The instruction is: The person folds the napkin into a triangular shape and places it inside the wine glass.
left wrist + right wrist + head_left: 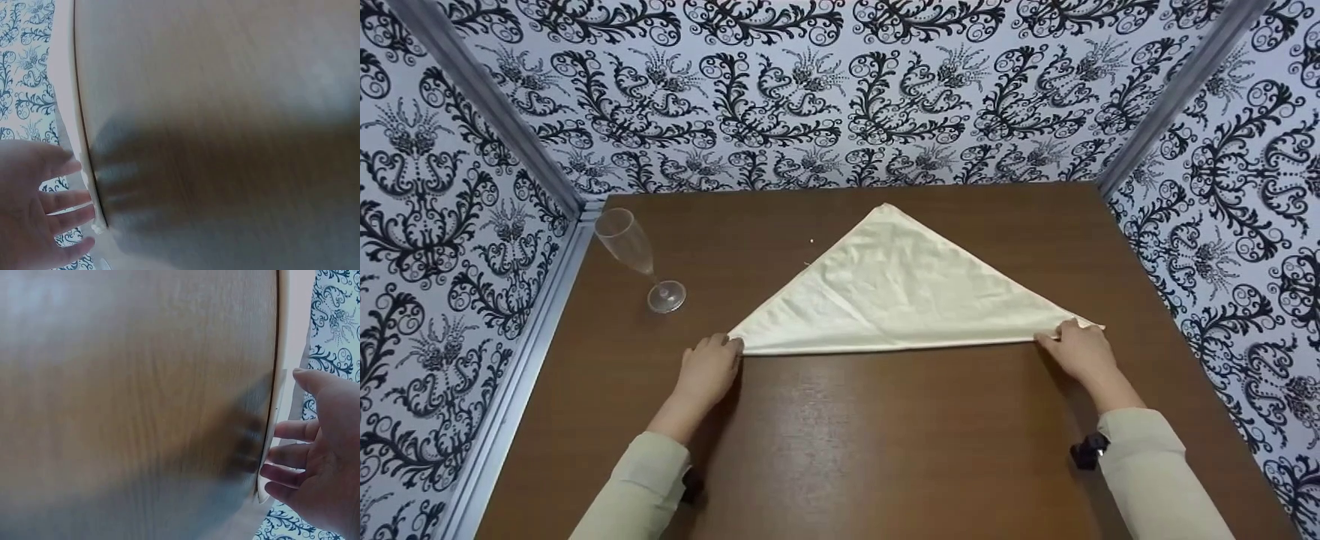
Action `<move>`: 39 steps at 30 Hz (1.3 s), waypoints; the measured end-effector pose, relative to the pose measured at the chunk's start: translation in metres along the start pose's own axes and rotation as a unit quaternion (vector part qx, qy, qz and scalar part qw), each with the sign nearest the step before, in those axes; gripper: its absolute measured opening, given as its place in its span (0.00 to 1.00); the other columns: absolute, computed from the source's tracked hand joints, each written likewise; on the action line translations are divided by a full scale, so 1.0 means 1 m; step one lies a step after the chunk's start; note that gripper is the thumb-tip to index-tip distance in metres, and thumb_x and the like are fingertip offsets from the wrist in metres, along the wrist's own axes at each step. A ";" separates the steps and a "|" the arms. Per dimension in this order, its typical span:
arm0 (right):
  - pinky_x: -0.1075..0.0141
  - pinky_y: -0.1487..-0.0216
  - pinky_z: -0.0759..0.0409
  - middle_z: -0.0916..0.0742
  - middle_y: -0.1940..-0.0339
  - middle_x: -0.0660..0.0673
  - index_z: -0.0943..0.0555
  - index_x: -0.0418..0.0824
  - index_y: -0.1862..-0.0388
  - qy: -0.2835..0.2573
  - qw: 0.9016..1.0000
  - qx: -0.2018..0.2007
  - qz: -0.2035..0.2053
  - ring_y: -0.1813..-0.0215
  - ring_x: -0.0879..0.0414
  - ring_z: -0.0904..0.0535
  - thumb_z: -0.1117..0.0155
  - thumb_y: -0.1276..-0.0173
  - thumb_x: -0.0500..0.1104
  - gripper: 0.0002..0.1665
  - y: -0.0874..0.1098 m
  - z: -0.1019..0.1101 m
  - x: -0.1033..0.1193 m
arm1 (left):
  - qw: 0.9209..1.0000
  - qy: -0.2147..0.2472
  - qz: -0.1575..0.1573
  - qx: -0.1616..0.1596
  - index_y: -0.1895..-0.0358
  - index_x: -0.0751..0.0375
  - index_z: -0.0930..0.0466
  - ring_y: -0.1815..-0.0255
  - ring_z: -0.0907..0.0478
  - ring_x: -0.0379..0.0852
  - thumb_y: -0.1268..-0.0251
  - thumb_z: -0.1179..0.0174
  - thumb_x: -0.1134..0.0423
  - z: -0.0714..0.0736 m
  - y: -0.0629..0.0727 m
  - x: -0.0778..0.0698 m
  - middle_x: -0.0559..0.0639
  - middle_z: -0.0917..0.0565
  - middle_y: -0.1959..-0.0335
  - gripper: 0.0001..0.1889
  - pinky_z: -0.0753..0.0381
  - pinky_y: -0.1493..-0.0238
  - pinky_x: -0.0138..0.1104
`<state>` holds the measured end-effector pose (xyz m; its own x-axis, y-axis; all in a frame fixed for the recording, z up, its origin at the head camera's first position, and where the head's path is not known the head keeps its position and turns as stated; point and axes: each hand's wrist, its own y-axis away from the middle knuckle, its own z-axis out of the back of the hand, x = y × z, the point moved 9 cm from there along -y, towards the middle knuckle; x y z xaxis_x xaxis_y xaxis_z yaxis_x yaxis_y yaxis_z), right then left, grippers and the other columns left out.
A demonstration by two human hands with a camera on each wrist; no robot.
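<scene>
The head view looks forward and down from above the tabletop [847,450], taking in its far corners and the patterned walls [810,90]. Each wrist view sits close, turned sideways, facing the left fingers [67,201] or right fingers [291,455], and shares with the head view one end of the cloth's [907,292] straight edge.

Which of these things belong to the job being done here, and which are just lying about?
Seemingly in the job:
cream cloth, laid in a triangle
left fingers, touching its left corner
right fingers, touching near its right corner
wooden table, underneath

Seemingly just about:
clear stemmed glass, untouched, left of the cloth
</scene>
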<state>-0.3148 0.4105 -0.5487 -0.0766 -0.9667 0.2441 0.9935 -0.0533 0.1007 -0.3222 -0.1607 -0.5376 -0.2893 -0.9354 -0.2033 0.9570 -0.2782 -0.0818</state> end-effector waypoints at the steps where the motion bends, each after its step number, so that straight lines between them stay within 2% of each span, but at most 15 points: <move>1: 0.33 0.53 0.31 0.20 0.60 0.20 0.24 0.21 0.63 0.000 1.000 -0.003 -0.005 0.51 0.17 0.31 0.46 0.28 0.57 0.34 -0.002 0.000 -0.001 | 1.000 0.000 -0.005 -0.012 0.66 0.61 0.20 0.58 0.23 0.64 0.37 0.39 0.68 0.002 -0.001 -0.001 0.62 0.20 0.60 0.01 0.25 0.64 0.58; 4: 0.33 0.52 0.31 0.21 0.59 0.18 0.26 0.18 0.62 0.012 1.000 -0.014 -0.020 0.51 0.16 0.32 0.44 0.30 0.60 0.39 -0.007 -0.001 -0.001 | 0.999 0.003 -0.010 -0.041 0.74 0.61 0.21 0.64 0.22 0.63 0.43 0.38 0.72 0.007 -0.003 -0.003 0.60 0.21 0.66 0.05 0.23 0.69 0.55; 9: 0.34 0.51 0.30 0.25 0.51 0.16 0.30 0.11 0.51 0.043 0.998 -0.013 -0.035 0.49 0.18 0.33 0.43 0.33 0.65 0.51 -0.014 -0.005 0.002 | 0.998 0.007 -0.008 -0.060 0.77 0.62 0.21 0.69 0.23 0.63 0.52 0.37 0.75 0.010 -0.005 -0.003 0.59 0.24 0.71 0.06 0.22 0.74 0.53; 12: 0.33 0.51 0.30 0.26 0.49 0.16 0.33 0.11 0.48 0.039 0.998 -0.009 -0.041 0.47 0.19 0.33 0.43 0.34 0.66 0.53 -0.019 -0.006 0.000 | 0.998 0.016 0.000 -0.055 0.75 0.62 0.19 0.69 0.22 0.64 0.52 0.39 0.77 0.010 -0.007 -0.002 0.59 0.24 0.71 0.06 0.22 0.73 0.53; 21: 0.32 0.48 0.33 0.31 0.41 0.14 0.43 0.09 0.38 0.024 0.998 0.029 -0.058 0.42 0.20 0.36 0.47 0.33 0.69 0.60 -0.035 -0.006 -0.009 | 0.999 0.034 0.028 -0.021 0.64 0.61 0.17 0.61 0.22 0.64 0.42 0.42 0.75 0.004 -0.014 0.003 0.61 0.22 0.63 0.08 0.20 0.65 0.54; 30: 0.31 0.48 0.33 0.31 0.42 0.15 0.41 0.11 0.38 0.024 0.997 0.041 -0.053 0.43 0.19 0.37 0.49 0.32 0.70 0.60 -0.049 0.000 -0.017 | 0.999 0.039 0.030 -0.016 0.61 0.61 0.20 0.64 0.22 0.65 0.45 0.36 0.74 0.003 -0.015 -0.002 0.63 0.22 0.64 0.09 0.20 0.67 0.54; 39: 0.31 0.50 0.32 0.28 0.47 0.15 0.35 0.13 0.43 0.019 0.999 0.030 -0.033 0.47 0.20 0.33 0.47 0.32 0.66 0.53 -0.062 0.007 -0.019 | 0.997 0.058 0.022 -0.038 0.62 0.63 0.21 0.66 0.22 0.66 0.44 0.37 0.73 0.001 -0.009 -0.007 0.64 0.23 0.65 0.07 0.21 0.67 0.54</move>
<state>-0.3751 0.4341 -0.5530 -0.1373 -0.9704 0.1987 0.9795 -0.1031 0.1732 -0.3291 -0.1517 -0.5340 -0.2513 -0.9140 -0.3186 0.9660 -0.2160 -0.1423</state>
